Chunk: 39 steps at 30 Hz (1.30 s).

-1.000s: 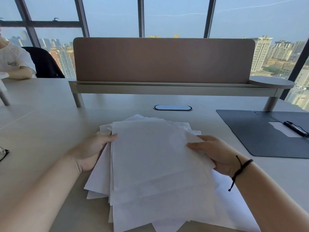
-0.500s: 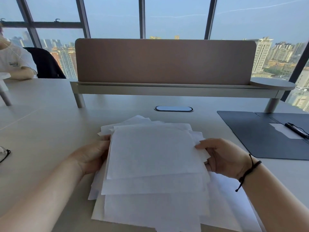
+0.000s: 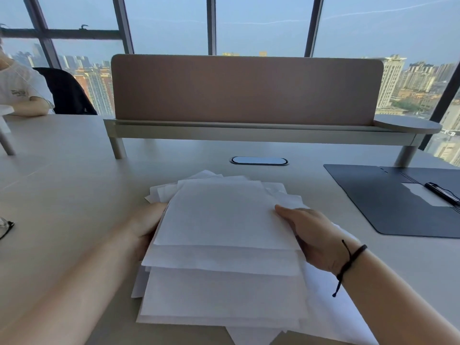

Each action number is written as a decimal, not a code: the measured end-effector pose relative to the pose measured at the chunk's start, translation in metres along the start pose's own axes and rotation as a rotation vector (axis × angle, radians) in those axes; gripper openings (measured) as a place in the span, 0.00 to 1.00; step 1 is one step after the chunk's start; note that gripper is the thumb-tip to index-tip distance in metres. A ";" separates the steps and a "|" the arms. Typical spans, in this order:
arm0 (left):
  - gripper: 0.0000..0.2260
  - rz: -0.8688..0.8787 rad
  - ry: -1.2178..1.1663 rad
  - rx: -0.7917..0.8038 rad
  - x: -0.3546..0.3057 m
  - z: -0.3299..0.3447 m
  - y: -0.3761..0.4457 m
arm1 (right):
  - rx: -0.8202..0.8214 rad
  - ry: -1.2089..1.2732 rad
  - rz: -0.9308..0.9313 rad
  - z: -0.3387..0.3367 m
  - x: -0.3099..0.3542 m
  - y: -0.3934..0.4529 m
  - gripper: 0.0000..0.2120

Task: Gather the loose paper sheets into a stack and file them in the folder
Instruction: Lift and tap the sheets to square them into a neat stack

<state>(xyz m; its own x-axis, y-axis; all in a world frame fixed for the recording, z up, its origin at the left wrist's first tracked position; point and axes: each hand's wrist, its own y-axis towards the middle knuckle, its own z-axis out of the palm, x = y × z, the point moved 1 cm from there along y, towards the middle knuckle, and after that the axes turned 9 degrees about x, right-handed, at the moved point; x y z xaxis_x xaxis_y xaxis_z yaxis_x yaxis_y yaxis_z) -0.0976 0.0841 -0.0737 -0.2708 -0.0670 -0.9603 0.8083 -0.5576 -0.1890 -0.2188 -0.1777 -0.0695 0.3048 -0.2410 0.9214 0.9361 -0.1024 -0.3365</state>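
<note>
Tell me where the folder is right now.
In the head view, the open dark blue folder lies flat on the pale table at the right, beyond the right hand and below the divider shelf's round end.

My view: paper sheets [image 3: 224, 245] lie on the desk [image 3: 74, 195]; folder [image 3: 388, 200] right of the sheets, cable port [image 3: 258, 160] and divider panel [image 3: 246, 90] behind them.

Sheets: loose white paper sheets [image 3: 224, 245], fanned and overlapping in an uneven pile, edges misaligned, on the desk's near centre.
Folder: dark grey flat folder [image 3: 373, 195], lying open, well right of the pile.
</note>
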 end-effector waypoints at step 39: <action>0.11 0.636 0.179 -0.034 -0.102 0.082 -0.059 | -0.003 -0.105 -0.761 0.033 0.081 -0.073 0.13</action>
<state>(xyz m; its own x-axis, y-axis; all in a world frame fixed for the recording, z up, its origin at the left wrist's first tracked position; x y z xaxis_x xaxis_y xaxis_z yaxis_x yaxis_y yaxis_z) -0.1600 0.0561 0.0524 0.3541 -0.2343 -0.9054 0.7987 -0.4278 0.4231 -0.2566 -0.1584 0.0359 -0.4086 -0.0099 0.9127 0.8941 -0.2055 0.3980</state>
